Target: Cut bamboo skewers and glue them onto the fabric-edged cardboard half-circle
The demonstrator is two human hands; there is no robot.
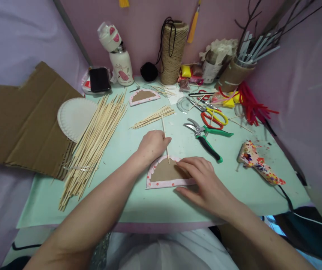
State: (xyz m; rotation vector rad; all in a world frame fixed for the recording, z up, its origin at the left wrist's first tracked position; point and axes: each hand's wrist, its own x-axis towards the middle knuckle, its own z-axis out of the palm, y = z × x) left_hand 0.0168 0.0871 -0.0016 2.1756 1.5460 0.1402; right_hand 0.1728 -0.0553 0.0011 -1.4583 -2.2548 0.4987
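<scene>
My left hand (153, 145) is closed around a thin wooden stick (164, 131). The stick's near end lies over the curved edge of a cardboard half-circle (161, 183), which has a white border with pink-red spots. My right hand (200, 174) rests on the right side of that half-circle, thumb and fingers apart, hiding part of it. Beyond my left hand lies a small pile of sticks (153, 117). A second, similar half-circle (144, 96) lies farther back.
At left are a large bundle of sticks (93, 150), a white paper plate (75, 116) and brown cardboard (28, 131). Pruning shears (205, 138), scissors (214, 116) and a flowered glue gun (259, 163) lie at right. A bottle (120, 65) and a twine spool (173, 56) stand behind.
</scene>
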